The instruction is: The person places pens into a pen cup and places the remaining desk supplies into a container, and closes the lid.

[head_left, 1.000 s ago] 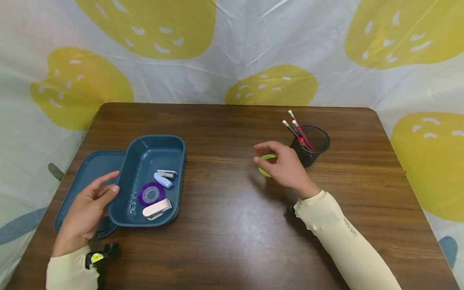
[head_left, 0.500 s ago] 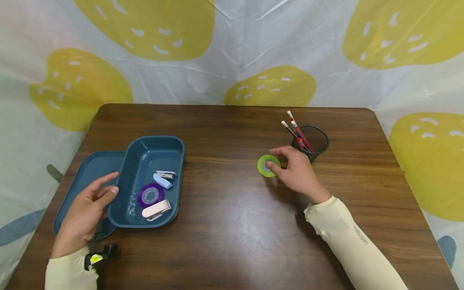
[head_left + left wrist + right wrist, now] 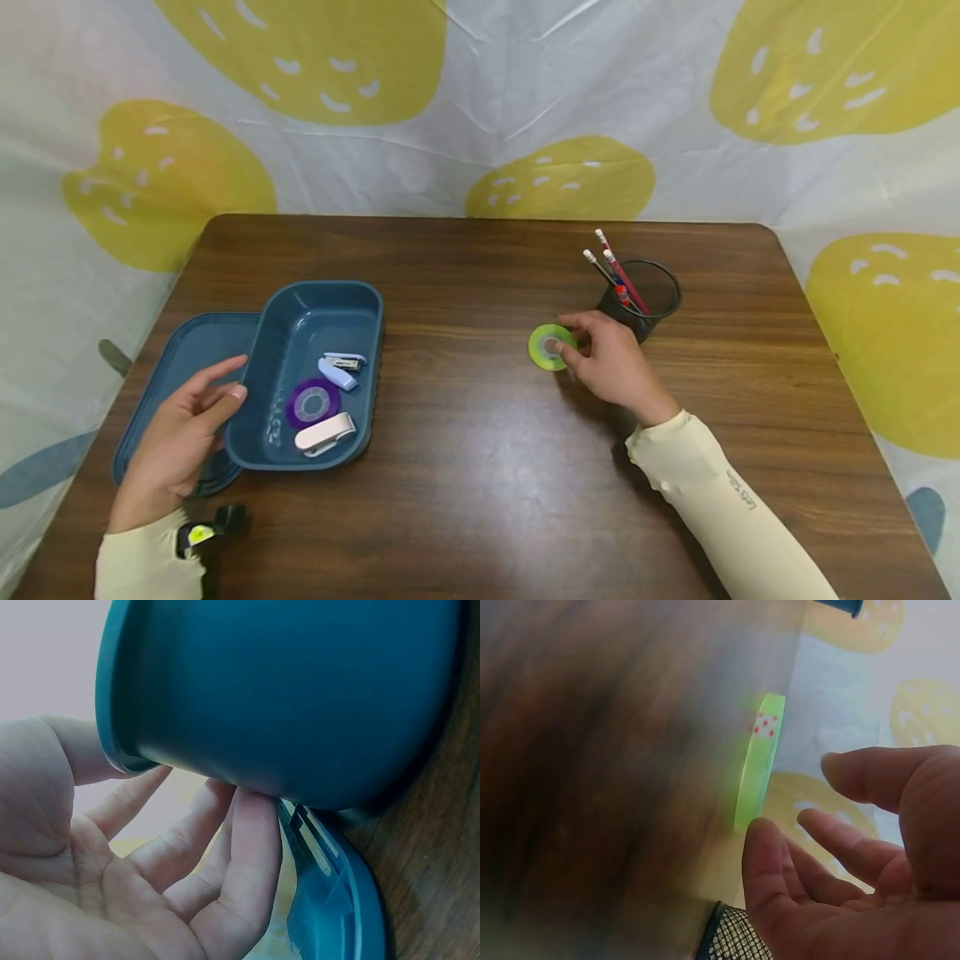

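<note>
My left hand (image 3: 168, 442) rests against the left side of a blue plastic box (image 3: 315, 333), its thumb tip at the rim. In the left wrist view several fingertips touch the outer wall of the box. The box holds a purple tape roll (image 3: 294, 398), an open lavender mini stapler (image 3: 337, 373) and a pale pink mini stapler (image 3: 322, 433). At the right, a green tape roll (image 3: 537, 354) lies flat on the table. My right hand (image 3: 611, 362) hovers beside it with thumb and fingers spread; an index fingertip (image 3: 761, 832) is at its edge.
Behind my right hand stands a black mesh pencil cup (image 3: 637, 329) holding several pencils (image 3: 626, 283). A blue lid (image 3: 168, 375) lies partly under the left side of the box. A patterned curtain (image 3: 495, 100) hangs along the table's back edge.
My right hand was over the green tape roll, moved right off it, then back slightly left. The tape roll has shifted slightly left and toward me. My left hand stays at the box.
</note>
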The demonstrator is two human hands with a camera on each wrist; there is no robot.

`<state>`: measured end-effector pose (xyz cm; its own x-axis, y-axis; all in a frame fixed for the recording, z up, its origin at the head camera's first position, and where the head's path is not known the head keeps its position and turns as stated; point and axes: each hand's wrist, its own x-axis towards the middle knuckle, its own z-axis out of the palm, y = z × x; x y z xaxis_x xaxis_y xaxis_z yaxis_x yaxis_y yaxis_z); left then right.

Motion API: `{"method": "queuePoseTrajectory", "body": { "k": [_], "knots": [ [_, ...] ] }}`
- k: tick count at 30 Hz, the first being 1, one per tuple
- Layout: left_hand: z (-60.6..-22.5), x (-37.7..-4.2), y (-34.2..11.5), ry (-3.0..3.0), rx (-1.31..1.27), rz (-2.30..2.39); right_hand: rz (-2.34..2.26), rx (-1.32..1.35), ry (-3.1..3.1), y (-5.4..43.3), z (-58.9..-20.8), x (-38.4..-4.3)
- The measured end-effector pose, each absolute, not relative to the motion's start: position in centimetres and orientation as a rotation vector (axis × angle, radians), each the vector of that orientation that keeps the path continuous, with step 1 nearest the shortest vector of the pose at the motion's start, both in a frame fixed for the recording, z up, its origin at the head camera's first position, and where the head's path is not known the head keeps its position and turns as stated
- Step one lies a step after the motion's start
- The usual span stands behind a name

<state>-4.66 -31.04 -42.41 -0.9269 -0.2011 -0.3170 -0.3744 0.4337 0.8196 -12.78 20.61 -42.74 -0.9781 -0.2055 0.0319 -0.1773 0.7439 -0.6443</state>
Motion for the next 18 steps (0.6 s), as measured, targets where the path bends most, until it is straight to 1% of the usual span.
{"method": "queuePoseTrajectory", "body": {
  "k": [18],
  "knots": [
    [-42.47, -4.65, -31.18, 2.495, -0.512, 1.479, -1.001, -0.294, 2.851, 20.67, -43.46, -13.23]
  ]
}}
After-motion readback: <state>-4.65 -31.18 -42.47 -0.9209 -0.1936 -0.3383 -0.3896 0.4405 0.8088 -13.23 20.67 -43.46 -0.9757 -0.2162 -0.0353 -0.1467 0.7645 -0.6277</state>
